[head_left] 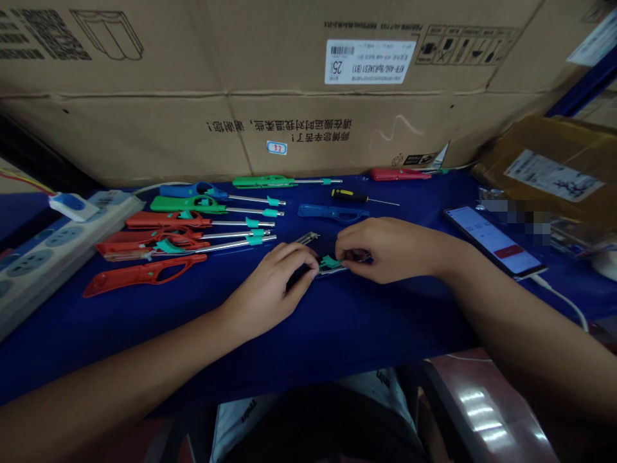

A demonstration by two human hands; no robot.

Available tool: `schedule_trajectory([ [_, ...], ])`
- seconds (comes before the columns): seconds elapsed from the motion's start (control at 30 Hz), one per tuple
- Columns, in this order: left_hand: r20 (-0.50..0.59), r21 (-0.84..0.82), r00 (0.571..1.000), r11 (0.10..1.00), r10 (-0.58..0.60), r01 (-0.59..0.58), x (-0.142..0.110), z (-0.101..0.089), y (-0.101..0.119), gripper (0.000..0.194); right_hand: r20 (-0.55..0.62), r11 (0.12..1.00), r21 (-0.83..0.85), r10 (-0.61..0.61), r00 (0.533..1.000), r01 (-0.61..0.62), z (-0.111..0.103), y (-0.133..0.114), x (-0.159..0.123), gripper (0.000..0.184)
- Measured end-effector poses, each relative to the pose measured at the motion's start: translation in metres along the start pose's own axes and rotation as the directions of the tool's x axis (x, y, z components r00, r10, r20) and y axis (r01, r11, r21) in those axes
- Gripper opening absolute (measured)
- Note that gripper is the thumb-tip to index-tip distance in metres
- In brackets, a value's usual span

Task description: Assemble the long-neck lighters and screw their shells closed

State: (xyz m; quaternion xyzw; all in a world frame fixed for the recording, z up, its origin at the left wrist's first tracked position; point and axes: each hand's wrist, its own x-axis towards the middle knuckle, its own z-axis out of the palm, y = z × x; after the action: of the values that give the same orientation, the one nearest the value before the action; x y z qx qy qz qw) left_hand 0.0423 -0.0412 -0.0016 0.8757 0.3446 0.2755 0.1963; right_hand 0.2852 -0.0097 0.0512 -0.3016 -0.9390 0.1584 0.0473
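Observation:
Between my hands at the middle of the blue tabletop lies a partly covered stick lighter (330, 263) with green tape and thin metal parts showing. My left hand (276, 286) pinches its left end between thumb and fingertips. On the other end my right hand (373, 247) is closed, thumb against fingers; what exactly lies under those fingertips is hidden. Just above my left fingers a small metal piece (308, 238) shows, and I cannot tell whether it joins the lighter. A blue handle shell (321, 211) lies behind my hands, with a black and yellow screwdriver (349, 195) beyond it.
Several stick lighters, such as a green one (186, 204), are lined up at left beside a red handle shell (125, 280) and a power strip (62, 241). A large carton (289, 71) stands along the back. At right are a phone (494, 241) with its cable and a taped package (544, 167).

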Motion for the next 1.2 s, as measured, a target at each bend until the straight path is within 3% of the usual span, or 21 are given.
schedule_trajectory([
  [0.23,-0.004,0.002,1.0,1.0,-0.007,0.007,-0.001,0.001,-0.001,0.008,0.005,1.0,-0.024,-0.016,1.0,0.016,0.0,-0.002,0.001,0.017],
  [0.37,-0.03,0.02,1.0,1.0,0.0,0.0,-0.003,0.004,-0.004,0.026,0.017,0.999,-0.044,-0.012,1.0,0.013,0.0,-0.005,0.002,0.017],
  [0.73,-0.018,0.054,0.999,0.998,0.031,-0.03,-0.003,0.003,-0.006,0.034,-0.014,0.999,0.004,-0.053,0.998,0.053,0.004,-0.001,0.004,0.015],
  [0.93,-0.008,0.041,1.0,0.999,-0.016,0.017,-0.004,0.004,-0.008,0.036,-0.039,0.999,-0.015,-0.05,0.998,0.049,0.008,-0.001,0.002,0.013],
  [1.2,-0.009,0.034,1.0,0.999,0.007,-0.007,-0.005,0.006,-0.009,0.036,-0.2,0.977,-0.139,-0.186,0.962,0.161,0.035,0.007,-0.005,0.016],
])
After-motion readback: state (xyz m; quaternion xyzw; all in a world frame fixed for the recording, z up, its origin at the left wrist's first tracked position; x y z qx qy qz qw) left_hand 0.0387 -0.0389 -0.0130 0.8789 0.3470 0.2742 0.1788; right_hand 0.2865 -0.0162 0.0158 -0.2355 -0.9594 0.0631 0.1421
